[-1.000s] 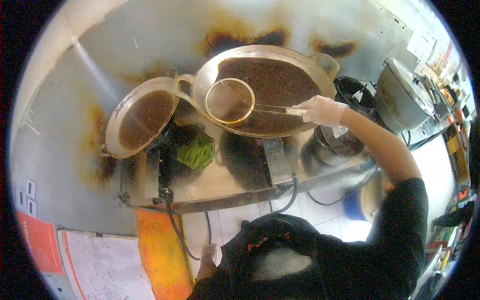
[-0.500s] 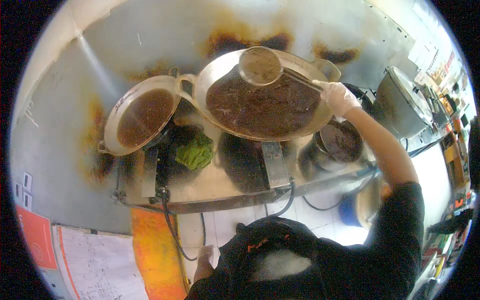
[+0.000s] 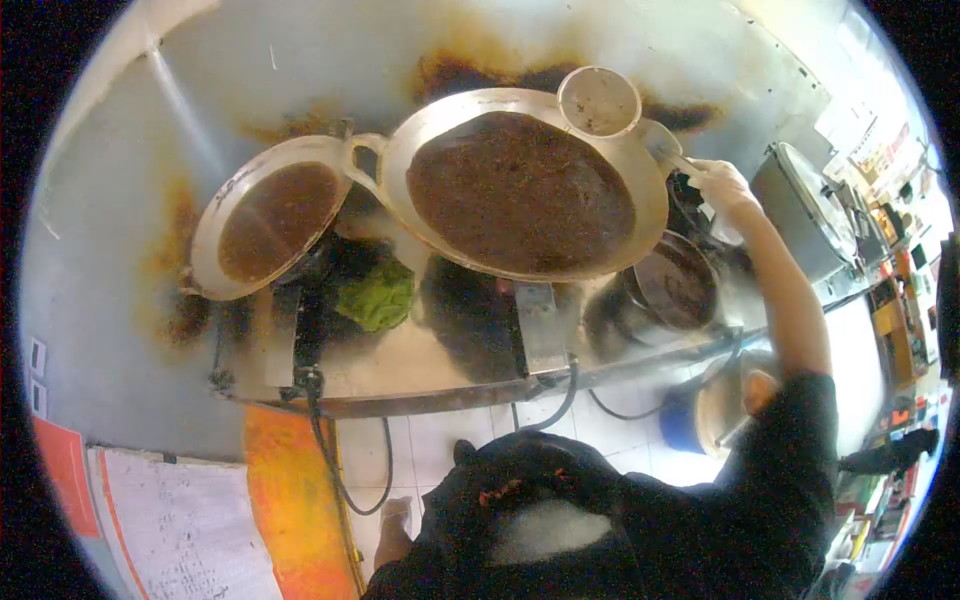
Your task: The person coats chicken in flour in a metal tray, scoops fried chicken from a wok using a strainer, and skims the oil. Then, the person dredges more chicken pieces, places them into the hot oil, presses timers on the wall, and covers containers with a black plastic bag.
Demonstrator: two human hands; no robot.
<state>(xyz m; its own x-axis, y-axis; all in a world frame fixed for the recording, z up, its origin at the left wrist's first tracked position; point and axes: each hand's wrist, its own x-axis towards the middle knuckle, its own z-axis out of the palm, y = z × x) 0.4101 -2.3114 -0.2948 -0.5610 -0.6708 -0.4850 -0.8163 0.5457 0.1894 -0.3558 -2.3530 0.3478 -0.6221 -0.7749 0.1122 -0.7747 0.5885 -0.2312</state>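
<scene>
While the right hand (image 3: 722, 185), in a thin whitish glove, is at the upper right of the frame, its fingers are curled closely around the handle of a round, fine-mesh metal strainer (image 3: 600, 102). This strainer overlaps the upper right rim of a large, pale metal wok (image 3: 652, 200) with dark brown liquid; whether it touches the rim, I cannot tell. At the bottom, left of centre, the left hand (image 3: 395, 515), also gloved, hangs low, and I cannot tell how its fingers are or whether they hold something.

The work appears to be somewhere in its middle, in my judgement. Some brown specks are in the mesh, and the strainer is out of the liquid, but the wok surface looks dark and grainy, so probably more straining is left. How much is done, I cannot say.

About space, the widest open room is above the wok's liquid. At the left, a smaller, pale metal pan (image 3: 205, 245) sits just beside the wok's loop handle, so that side is narrow. On the right, the hand is near a tall, grey, lidded pot (image 3: 795, 215), and the stained metal wall (image 3: 330, 60) limits reach behind.
</scene>
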